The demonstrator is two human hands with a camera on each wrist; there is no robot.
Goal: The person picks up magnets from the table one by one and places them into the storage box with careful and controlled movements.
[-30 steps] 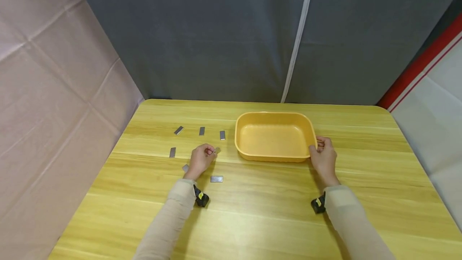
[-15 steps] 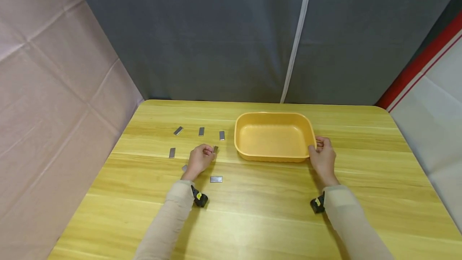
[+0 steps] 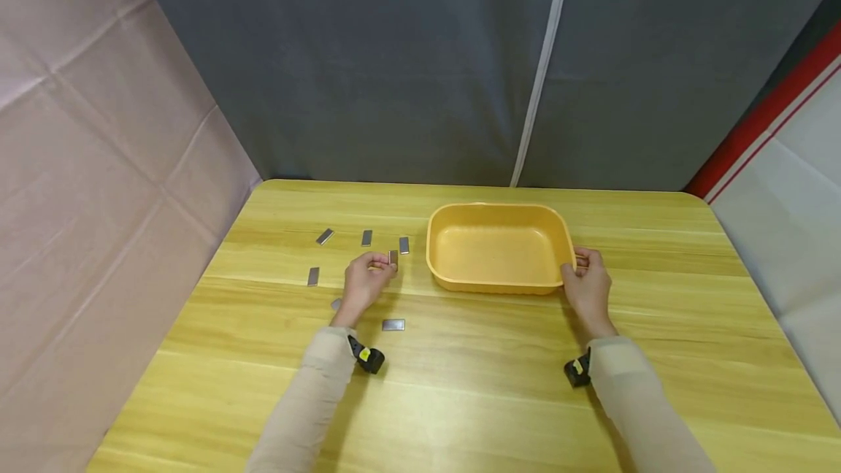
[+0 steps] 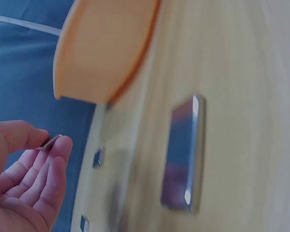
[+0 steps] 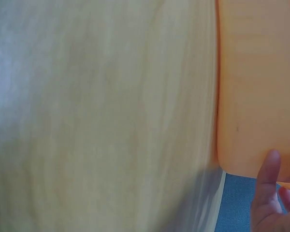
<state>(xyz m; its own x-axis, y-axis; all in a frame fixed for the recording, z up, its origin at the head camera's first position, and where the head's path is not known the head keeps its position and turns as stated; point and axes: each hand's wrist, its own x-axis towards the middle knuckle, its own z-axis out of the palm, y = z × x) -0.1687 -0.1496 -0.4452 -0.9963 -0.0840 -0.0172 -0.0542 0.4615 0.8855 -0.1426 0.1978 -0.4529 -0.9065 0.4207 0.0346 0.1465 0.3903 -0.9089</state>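
Note:
My left hand (image 3: 365, 285) pinches a small flat metallic block (image 3: 393, 257) between thumb and fingertips, raised off the table. In the left wrist view the held block (image 4: 51, 142) is seen nearly edge-on, and the other fingers are curled loosely below it. My right hand (image 3: 589, 289) grips the right end of a yellow plastic basin (image 3: 499, 254), thumb on the near side of the rim. The right wrist view shows that thumb lying against the basin's wall (image 5: 261, 87). Nothing is visible inside the basin. Similar blocks lie around the left hand, one (image 3: 404, 245) just beyond the held block.
Further grey blocks lie spread on the left of the wooden table (image 3: 486, 385): one (image 3: 325, 236) at the back left, another (image 3: 393, 325) nearer me, one (image 3: 336, 304) partly hidden by the left wrist. A dark curtain (image 3: 394, 79) hangs behind the table's far edge.
My left hand has turned and moved slightly away from me, with the pinched block now standing upright in its fingertips. The right hand and the basin have stayed in place.

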